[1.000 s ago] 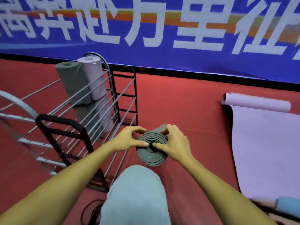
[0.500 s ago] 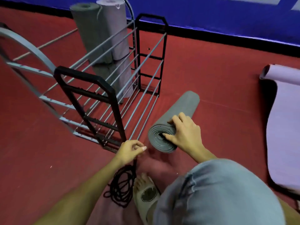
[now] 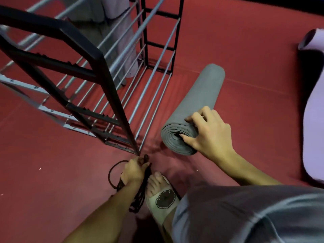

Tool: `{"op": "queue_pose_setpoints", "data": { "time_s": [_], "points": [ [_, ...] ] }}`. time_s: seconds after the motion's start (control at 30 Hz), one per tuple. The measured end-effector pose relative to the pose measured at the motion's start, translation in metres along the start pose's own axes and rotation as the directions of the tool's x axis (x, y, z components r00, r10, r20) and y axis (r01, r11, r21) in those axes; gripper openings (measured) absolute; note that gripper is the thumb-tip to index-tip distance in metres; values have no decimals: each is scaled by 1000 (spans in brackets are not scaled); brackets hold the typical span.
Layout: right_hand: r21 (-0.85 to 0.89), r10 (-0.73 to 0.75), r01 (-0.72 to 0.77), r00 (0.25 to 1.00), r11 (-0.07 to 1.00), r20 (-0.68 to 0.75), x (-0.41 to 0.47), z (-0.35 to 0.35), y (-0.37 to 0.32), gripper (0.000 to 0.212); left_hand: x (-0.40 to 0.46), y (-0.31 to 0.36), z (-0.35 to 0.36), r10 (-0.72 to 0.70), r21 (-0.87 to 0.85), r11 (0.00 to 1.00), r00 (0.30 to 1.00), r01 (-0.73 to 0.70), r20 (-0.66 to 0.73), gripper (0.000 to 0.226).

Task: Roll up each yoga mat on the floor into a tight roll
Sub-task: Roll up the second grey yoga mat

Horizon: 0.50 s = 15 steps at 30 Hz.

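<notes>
A grey yoga mat [image 3: 198,100], rolled tight, lies on the red floor in front of me, its spiral end facing me. My right hand [image 3: 208,132] grips that near end, thumb on the spiral and fingers curled over the top. My left hand [image 3: 134,170] is lower left, by my foot, fingers closed round a bundle of black cord [image 3: 140,195] that loops on the floor. A lilac mat [image 3: 313,120] lies partly unrolled at the right edge, its far end curled.
A black and silver metal rack [image 3: 98,71] stands to the left, close to the grey roll. Two rolled mats [image 3: 112,32], grey and lilac, stand behind its bars. My foot in a white slipper [image 3: 163,195] and my knee fill the lower right.
My left hand dropped from beside the grey roll to the floor and took hold of the black cord. The view tilted further down. My right hand stayed on the roll's end.
</notes>
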State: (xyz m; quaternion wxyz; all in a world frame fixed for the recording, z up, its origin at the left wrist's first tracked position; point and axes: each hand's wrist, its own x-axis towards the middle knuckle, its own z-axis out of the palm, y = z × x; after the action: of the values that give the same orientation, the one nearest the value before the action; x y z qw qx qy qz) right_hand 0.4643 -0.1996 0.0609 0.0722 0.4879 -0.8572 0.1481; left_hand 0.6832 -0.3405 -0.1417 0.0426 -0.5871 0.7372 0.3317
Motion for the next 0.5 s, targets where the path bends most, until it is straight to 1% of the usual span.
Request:
{"op": "queue_pose_setpoints", "data": {
  "time_s": [0.03, 0.1, 0.2, 0.3, 0.4, 0.5],
  "points": [
    [2, 10, -10, 1000, 1000, -9, -1, 0, 2, 55, -1, 1, 4, -17, 52, 998, 999, 19, -27, 23],
    [12, 29, -29, 999, 1000, -19, -2, -2, 5, 55, -1, 6, 8, -19, 99, 995, 997, 26, -73, 21],
    [21, 27, -27, 1000, 999, -10, -2, -9, 11, 55, -3, 8, 8, -15, 93, 995, 995, 24, -102, 18],
    [19, -6, 6, 1000, 1000, -2, -4, -18, 20, 55, -15, 12, -6, 20, 4, 1000, 991, -20, -131, 12],
    [14, -19, 19, 1000, 1000, -3, -3, -31, 28, 55, -29, 22, -29, 106, -158, 978, 976, -137, -192, 9],
    [33, -8, 8, 1000, 999, -6, -4, -46, 34, 55, -39, 30, -49, 202, -235, 940, 957, -249, -208, 11]
  ]
}}
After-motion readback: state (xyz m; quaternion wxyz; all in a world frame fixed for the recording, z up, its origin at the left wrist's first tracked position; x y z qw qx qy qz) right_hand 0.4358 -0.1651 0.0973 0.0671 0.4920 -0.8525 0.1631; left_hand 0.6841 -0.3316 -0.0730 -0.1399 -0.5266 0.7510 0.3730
